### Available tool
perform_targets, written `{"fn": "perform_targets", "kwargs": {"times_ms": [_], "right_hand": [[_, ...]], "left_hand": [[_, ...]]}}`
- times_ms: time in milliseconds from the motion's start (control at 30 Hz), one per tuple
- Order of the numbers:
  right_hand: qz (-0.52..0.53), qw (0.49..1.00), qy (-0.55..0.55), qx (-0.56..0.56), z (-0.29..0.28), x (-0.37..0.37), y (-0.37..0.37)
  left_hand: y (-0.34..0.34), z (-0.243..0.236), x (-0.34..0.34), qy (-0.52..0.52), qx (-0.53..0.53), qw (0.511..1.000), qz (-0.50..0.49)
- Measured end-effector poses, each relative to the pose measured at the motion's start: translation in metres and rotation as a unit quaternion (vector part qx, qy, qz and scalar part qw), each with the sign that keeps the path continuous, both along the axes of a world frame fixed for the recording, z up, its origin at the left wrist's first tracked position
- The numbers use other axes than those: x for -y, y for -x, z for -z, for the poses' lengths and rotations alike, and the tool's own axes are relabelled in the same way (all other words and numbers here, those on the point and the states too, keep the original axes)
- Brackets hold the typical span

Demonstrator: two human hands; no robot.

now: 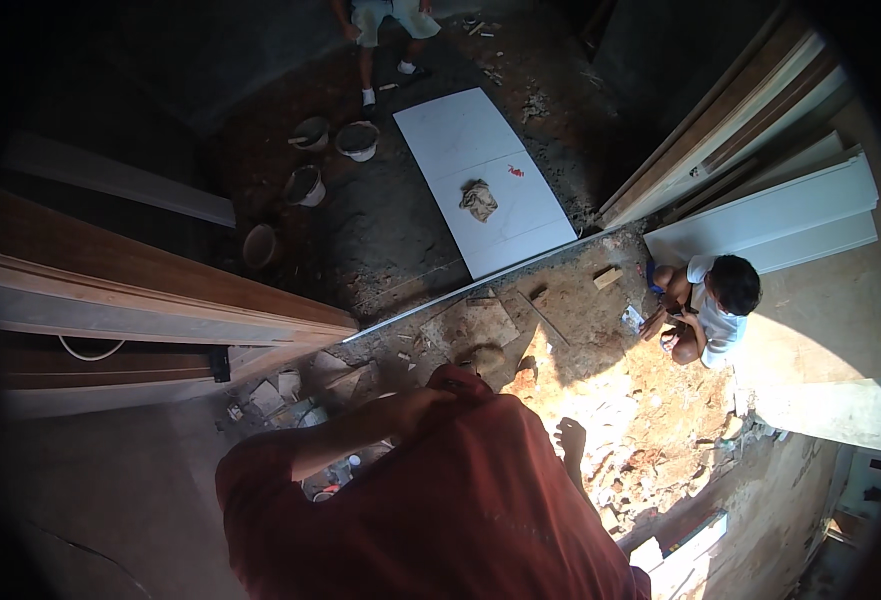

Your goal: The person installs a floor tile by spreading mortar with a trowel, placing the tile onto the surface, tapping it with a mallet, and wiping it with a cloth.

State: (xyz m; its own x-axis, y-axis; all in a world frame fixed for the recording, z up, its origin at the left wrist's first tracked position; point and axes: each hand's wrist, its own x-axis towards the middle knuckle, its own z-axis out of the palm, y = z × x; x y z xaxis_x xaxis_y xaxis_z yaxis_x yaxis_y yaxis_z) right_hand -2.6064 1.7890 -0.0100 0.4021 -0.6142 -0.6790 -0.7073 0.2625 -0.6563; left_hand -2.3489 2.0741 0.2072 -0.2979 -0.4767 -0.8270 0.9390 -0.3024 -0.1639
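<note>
My left hand (422,408) is raised across my chest, closed on the front of my dark red shirt (460,490); folds of cloth partly cover its fingers. Down at my right side hangs my right hand (570,437), its fingers loosely bent and apart, with nothing in them. Ahead of me, large white tiles (450,130) lie in a row on grey, sandy ground. A crumpled tan cloth or bag (478,201) rests on them, near a small red thing (515,171). A long, thin pale strip (410,312) runs along the doorway by the tiles' near end.
Several buckets, one filled with grey material (357,140), stand left of the tiles. One person (715,305) crouches at right; another's legs (390,30) show at the far end. Wooden door frames (160,280) flank the opening. White boards (770,215) lean at right; rubble (650,440) covers the near ground.
</note>
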Motion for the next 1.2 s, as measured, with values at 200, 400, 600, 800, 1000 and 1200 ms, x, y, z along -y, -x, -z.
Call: {"fn": "perform_targets", "kwargs": {"times_ms": [200,400,600,800,1000,1200], "right_hand": [[0.008,0.999,-0.002,-0.031,-0.005,-0.002,-0.002],[0.003,1.000,0.000,-0.024,-0.001,-0.004,-0.002],[0.017,1.000,-0.009,-0.010,-0.002,-0.007,-0.003],[0.010,1.000,-0.011,-0.016,-0.006,-0.003,-0.007],[0.007,1.000,-0.003,-0.013,0.000,-0.001,-0.005],[0.002,1.000,0.008,-0.021,-0.001,0.000,-0.004]], "left_hand": [[-0.001,-0.004,0.005,-0.034,0.017,0.999,0.016],[-0.001,-0.002,0.001,-0.021,0.009,1.000,-0.011],[0.000,0.004,-0.002,-0.008,-0.001,1.000,-0.018],[-0.002,0.002,0.000,-0.020,0.013,1.000,-0.016],[-0.005,-0.022,0.010,-0.046,0.031,0.998,0.001],[-0.002,0.013,0.004,-0.004,0.021,1.000,0.006]]}}
